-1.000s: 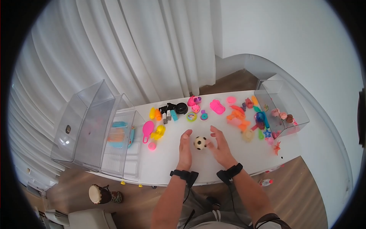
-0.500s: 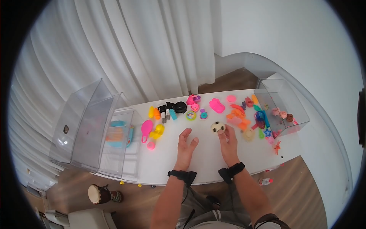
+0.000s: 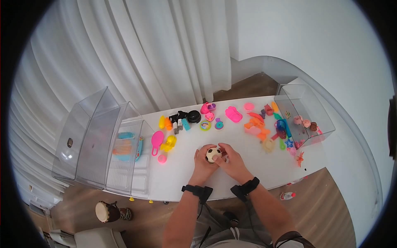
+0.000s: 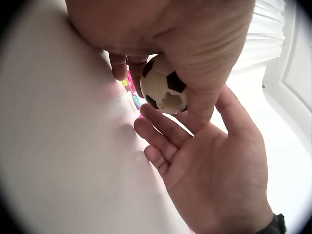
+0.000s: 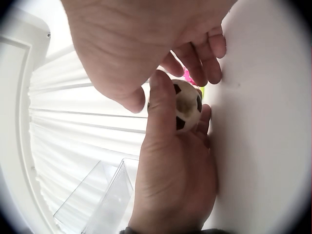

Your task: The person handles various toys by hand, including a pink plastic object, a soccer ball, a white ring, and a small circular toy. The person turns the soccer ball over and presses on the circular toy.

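Note:
Between the two hands, low over the white table (image 3: 182, 182), is a small toy soccer ball (image 3: 214, 155), cream with black patches and a worn spot. My left hand (image 3: 202, 168) grips it, thumb across the near side and fingers behind, as the right wrist view shows. My right hand (image 3: 234, 166) is close on the other side, its fingers (image 4: 163, 139) loosely extended and its palm turned toward the ball. In the left wrist view those fingertips come right up to the ball's underside.
At the left stands a clear plastic bin (image 3: 89, 144) with blue toys behind its wall. Left of centre lie a pink toy paddle (image 3: 157, 139) and yellow toys (image 3: 168, 143). Orange toys (image 3: 257, 128) are spread to the right, beside another clear box (image 3: 318, 103) holding small figures.
The ball lay between the hands, then my right hand lifted it rightward. It is now back at the centre, passed into my left hand, with the right hand's fingers loosened.

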`<action>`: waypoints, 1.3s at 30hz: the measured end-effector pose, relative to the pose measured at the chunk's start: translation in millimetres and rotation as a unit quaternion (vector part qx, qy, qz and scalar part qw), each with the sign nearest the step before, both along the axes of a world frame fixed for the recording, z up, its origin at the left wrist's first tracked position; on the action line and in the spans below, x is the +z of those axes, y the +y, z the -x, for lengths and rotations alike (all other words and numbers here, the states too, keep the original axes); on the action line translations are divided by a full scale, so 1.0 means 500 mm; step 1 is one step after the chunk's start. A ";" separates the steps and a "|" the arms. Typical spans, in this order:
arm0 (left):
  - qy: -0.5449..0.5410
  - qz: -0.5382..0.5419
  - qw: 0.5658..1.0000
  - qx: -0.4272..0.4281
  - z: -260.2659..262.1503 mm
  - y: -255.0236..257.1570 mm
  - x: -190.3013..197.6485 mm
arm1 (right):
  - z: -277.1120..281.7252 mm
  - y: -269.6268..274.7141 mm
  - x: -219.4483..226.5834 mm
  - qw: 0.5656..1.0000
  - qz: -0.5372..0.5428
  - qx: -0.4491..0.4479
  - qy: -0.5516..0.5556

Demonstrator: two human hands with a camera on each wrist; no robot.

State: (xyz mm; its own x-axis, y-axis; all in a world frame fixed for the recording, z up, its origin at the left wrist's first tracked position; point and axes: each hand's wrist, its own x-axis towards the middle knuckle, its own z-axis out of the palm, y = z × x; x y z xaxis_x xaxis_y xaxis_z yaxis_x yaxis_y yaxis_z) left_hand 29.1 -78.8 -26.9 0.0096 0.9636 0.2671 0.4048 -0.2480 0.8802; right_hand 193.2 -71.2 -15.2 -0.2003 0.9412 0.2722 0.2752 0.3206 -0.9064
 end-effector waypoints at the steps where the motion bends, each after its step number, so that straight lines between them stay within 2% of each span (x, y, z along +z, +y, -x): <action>1: 0.000 0.000 1.000 0.000 0.002 0.002 -0.007 | 0.001 -0.001 0.013 0.999 0.027 0.020 0.003; 3: -0.004 -0.027 1.000 -0.001 0.006 0.010 -0.027 | -0.002 0.006 0.009 0.998 0.053 0.038 0.006; 5: -0.021 -0.008 1.000 0.002 0.008 -0.001 -0.010 | -0.009 0.022 -0.004 0.996 0.024 -0.058 0.058; 6: -0.038 0.011 0.999 0.007 0.012 -0.005 -0.003 | -0.022 0.028 -0.009 0.996 0.023 -0.056 0.058; 8: -0.043 0.010 0.999 0.010 0.016 -0.004 -0.002 | -0.047 0.032 0.023 0.971 -0.019 -0.213 0.110; 11: -0.072 0.009 0.997 0.009 0.007 -0.005 0.004 | -0.069 0.030 0.034 0.978 -0.045 -0.186 0.088; 12: -0.091 0.007 0.996 0.012 0.006 -0.005 0.007 | -0.073 0.022 0.040 0.985 -0.013 -0.113 0.133; 16: -0.086 -0.003 0.996 0.008 0.010 -0.003 -0.010 | -0.067 0.029 0.013 0.986 -0.063 -0.106 0.111; 19: -0.104 0.046 0.993 -0.007 0.016 0.003 -0.024 | -0.053 0.023 0.017 0.984 -0.036 -0.106 0.141; 21: -0.105 0.112 0.988 -0.028 0.014 0.000 -0.007 | -0.046 0.016 0.017 0.995 -0.016 -0.063 0.081; 22: -0.104 0.112 0.988 -0.030 0.011 0.000 -0.004 | -0.041 0.013 0.015 0.994 -0.016 -0.065 0.081; 24: -0.060 0.043 0.997 0.008 0.004 0.000 -0.002 | -0.028 0.007 0.012 0.997 0.043 0.008 0.068; 25: -0.060 0.043 0.997 0.008 0.005 0.005 -0.017 | -0.020 0.004 0.015 0.997 0.043 0.008 0.069; 27: -0.017 -0.049 0.999 0.005 0.009 0.018 -0.047 | -0.007 -0.002 0.021 0.994 0.088 0.040 0.042; 31: -0.084 0.002 0.996 -0.008 0.016 0.010 -0.030 | -0.012 0.018 0.020 0.997 0.062 0.030 0.043; 33: -0.053 0.008 0.998 0.018 0.014 0.002 -0.016 | -0.021 0.033 0.026 0.978 0.006 -0.154 0.139; 34: -0.055 0.008 0.998 0.017 0.013 0.000 -0.011 | -0.030 0.034 0.029 0.969 -0.018 -0.199 0.147; 37: -0.044 0.000 0.999 0.020 0.007 0.001 -0.007 | -0.048 0.033 0.036 0.976 -0.054 -0.190 0.092; 38: -0.053 -0.004 0.998 0.021 0.006 0.002 -0.009 | -0.054 0.027 0.034 0.987 -0.017 -0.137 0.086; 39: -0.062 -0.007 0.998 0.023 0.007 0.002 -0.011 | -0.056 0.026 0.025 0.987 -0.017 -0.138 0.086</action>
State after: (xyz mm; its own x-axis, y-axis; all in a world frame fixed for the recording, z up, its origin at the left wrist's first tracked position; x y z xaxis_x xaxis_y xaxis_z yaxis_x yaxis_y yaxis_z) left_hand 25.7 -77.7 -32.3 -0.0686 0.9583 0.2773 0.3037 -0.2446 0.9208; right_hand 221.2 -58.0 -2.9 0.1147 0.9431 0.3120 0.2004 0.2856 -0.9372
